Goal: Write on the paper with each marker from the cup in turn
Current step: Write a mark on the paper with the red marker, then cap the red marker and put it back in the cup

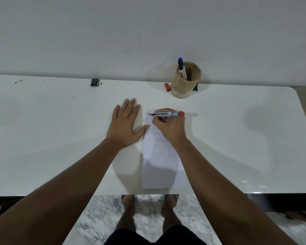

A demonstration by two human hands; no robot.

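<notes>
Your right hand [168, 127] is gripping the red-ended marker [168, 114], its tip marking the top left corner of the paper [159, 165]. Your left hand [125, 124] is lying flat and empty, thumb touching the paper's edge; keep pressing there while stroking lightly.

A glossy white table [60, 138] with rounded corners stands against a plain pale wall [95, 32], over grey-veined marble floor [99, 218].

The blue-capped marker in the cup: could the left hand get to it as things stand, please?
Probably yes. The left hand lies flat and empty on the table, and the blue-capped marker stands above the rim of the cup with nothing between them.
</notes>
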